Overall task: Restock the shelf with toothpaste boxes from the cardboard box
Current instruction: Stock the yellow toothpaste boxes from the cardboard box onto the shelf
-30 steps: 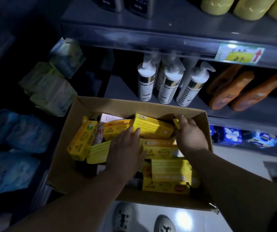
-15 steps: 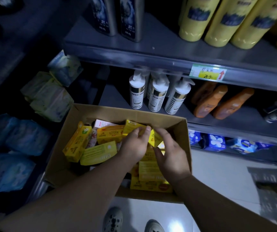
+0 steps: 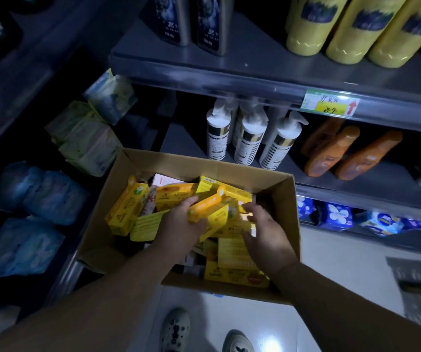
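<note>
An open cardboard box [image 3: 278,184] rests against the low shelf and holds several yellow toothpaste boxes [image 3: 125,207], lying loose at different angles. My left hand [image 3: 181,229] is inside the box, shut on a yellow toothpaste box [image 3: 208,205] that it holds tilted above the pile. My right hand [image 3: 268,235] is beside it with fingers spread, touching the yellow boxes under and right of the held one; whether it grips one I cannot tell.
Grey metal shelves [image 3: 255,72] rise behind the box. White pump bottles [image 3: 247,138] and orange bottles [image 3: 331,153] stand on the middle shelf, yellow bottles [image 3: 351,26] above. Soft blue and green packs [image 3: 85,141] fill the left shelving. My shoes [image 3: 176,331] show on the white floor.
My left hand has lifted a yellow toothpaste box out of the pile. The right hand has shifted slightly right and down. The view has tilted up toward the shelves.
</note>
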The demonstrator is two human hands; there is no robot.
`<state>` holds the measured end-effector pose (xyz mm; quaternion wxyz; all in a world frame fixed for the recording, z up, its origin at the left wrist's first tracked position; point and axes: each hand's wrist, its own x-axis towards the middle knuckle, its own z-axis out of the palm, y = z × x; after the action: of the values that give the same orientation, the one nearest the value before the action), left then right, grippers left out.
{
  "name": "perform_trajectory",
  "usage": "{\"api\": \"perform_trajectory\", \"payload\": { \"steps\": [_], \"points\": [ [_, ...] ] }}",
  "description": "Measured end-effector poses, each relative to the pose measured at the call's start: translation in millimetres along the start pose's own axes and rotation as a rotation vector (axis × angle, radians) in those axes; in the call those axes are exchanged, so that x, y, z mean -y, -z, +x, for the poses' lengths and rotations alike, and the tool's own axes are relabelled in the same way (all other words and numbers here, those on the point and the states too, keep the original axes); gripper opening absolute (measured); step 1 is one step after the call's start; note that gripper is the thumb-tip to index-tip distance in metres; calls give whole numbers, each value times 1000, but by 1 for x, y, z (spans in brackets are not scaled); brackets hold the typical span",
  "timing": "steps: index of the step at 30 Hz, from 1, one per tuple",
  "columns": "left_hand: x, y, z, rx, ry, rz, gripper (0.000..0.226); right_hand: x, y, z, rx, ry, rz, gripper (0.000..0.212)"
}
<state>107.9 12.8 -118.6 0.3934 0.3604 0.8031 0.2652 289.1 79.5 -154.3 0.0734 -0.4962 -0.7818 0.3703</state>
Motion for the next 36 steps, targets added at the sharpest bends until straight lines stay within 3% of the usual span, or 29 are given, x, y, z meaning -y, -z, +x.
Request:
{"api": "perform_trajectory", "payload": {
  "steps": [7,11,19,25,29,36],
  "points": [
    [37,36,24,-19,38,298,73,6,-6,45,55,-82,-136,52],
    [56,46,34,21,18,413,78,30,-26,78,94,-27,-209,56],
    [77,54,40,-79,-17,269,68,52,-55,117,171,-49,-291,55],
    [82,56,41,-105,-10,241,68,56,-60,117,138,-46,-520,84],
    [84,57,41,-106,-19,243,68,64,-60,119,162,-28,-614,67],
    [85,61,32,-70,-33,185,66,56,-62,105,89,-66,-537,46]
  ]
}}
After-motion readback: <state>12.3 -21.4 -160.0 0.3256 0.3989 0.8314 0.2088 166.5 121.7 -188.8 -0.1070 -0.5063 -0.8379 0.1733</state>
